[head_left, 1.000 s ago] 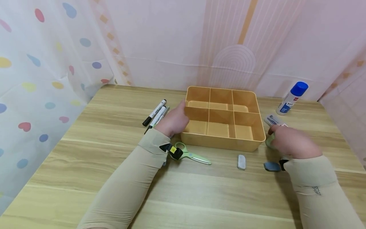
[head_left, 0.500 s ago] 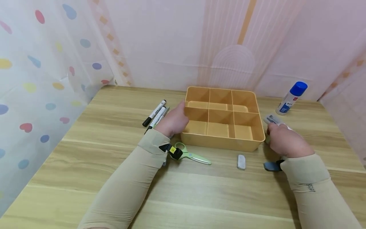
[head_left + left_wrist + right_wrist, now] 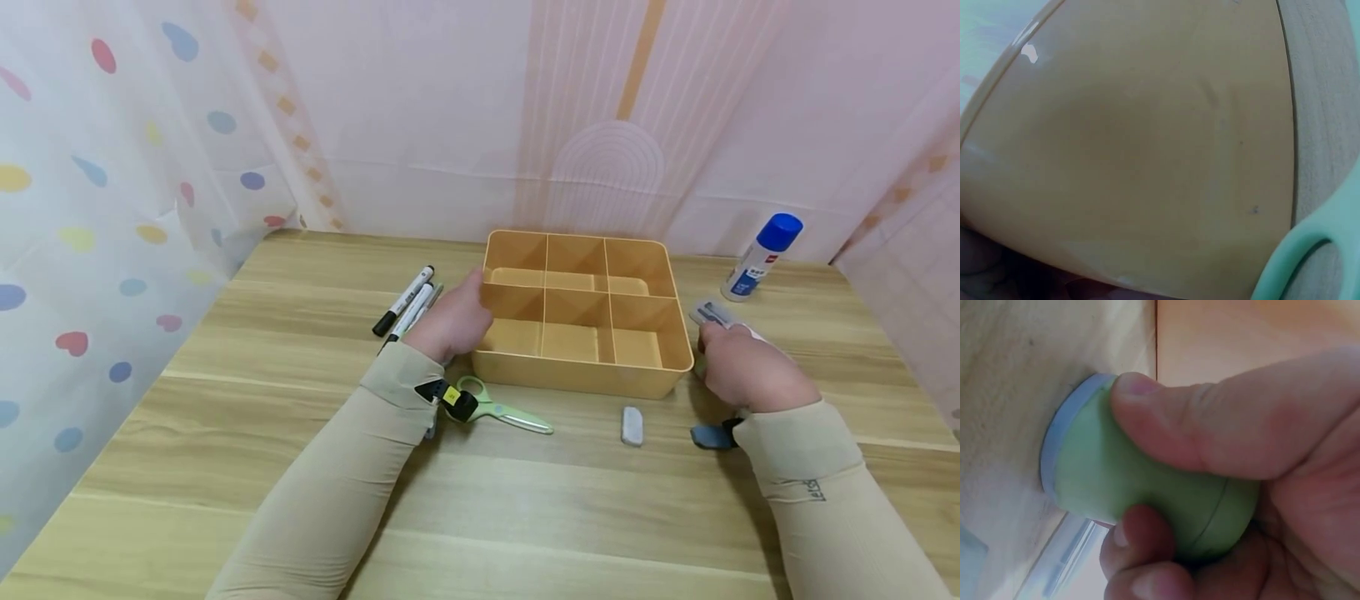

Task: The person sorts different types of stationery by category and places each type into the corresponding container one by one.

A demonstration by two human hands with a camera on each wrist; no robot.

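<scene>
A yellow-orange box (image 3: 577,373) with several compartments stands on the wooden table. At its left side, my left hand (image 3: 452,318) holds the end wall by the rim; in the left wrist view that wall fills most of the picture and only dark bits of fingers (image 3: 982,262) show. Beside the box's right end, my right hand (image 3: 757,368) grips a green cylinder (image 3: 1094,465) with a grey-blue rim, thumb on one side and fingers on the other. The cylinder lies close to the table and is mostly hidden from the head view.
Green scissors (image 3: 517,417) lie before the box, near a pale grey block (image 3: 632,426) and a blue block (image 3: 711,437). Several markers (image 3: 405,302) lie at left. A small clear case (image 3: 711,313) and a white bottle with a blue cap (image 3: 757,262) are at right.
My right hand has shifted slightly left towards the box, covering more of the green cylinder. My left hand and the box have stayed in place.
</scene>
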